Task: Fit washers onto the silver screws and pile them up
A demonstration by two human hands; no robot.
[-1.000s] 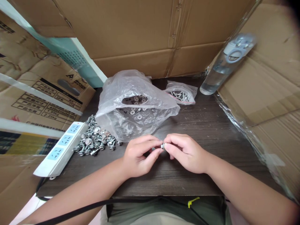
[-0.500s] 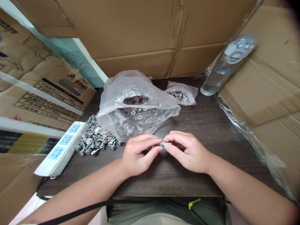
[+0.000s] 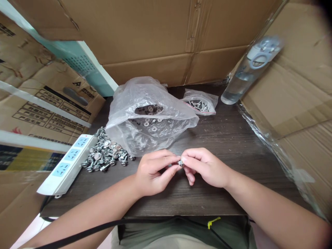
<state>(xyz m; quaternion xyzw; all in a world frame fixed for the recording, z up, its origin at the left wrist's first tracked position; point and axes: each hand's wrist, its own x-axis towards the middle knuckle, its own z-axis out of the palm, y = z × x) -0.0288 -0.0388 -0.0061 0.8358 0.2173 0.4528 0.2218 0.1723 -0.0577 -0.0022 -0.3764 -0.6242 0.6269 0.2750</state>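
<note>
Between my two hands, above the front of the dark table (image 3: 223, 200), is a small metal bolt (image 3: 180, 163). The thumb and fingertips of my left hand (image 3: 154, 173) pinch it by its head end. My right hand (image 3: 209, 167) closes its thumb and index finger over the other end, hiding the shank, while its lower fingers curl beneath. Any washer or nut on the bolt is too small and covered to make out. To the left lies a heap of similar flanged bolts (image 3: 106, 154). Behind my hands slumps a clear plastic bag (image 3: 166, 138) with washers (image 3: 154, 129) inside.
A small zip bag of screws (image 3: 199, 105) lies at the back right, near a clear water bottle (image 3: 240, 81). A white power strip (image 3: 66, 166) borders the left side. Cardboard walls (image 3: 150, 38) enclose the back and sides. A black cord (image 3: 103, 226) crosses in front.
My right thumb has moved up over the bolt, covering the shank that showed before. The right hand's lower fingers now show beneath. My left hand keeps its pinch.
</note>
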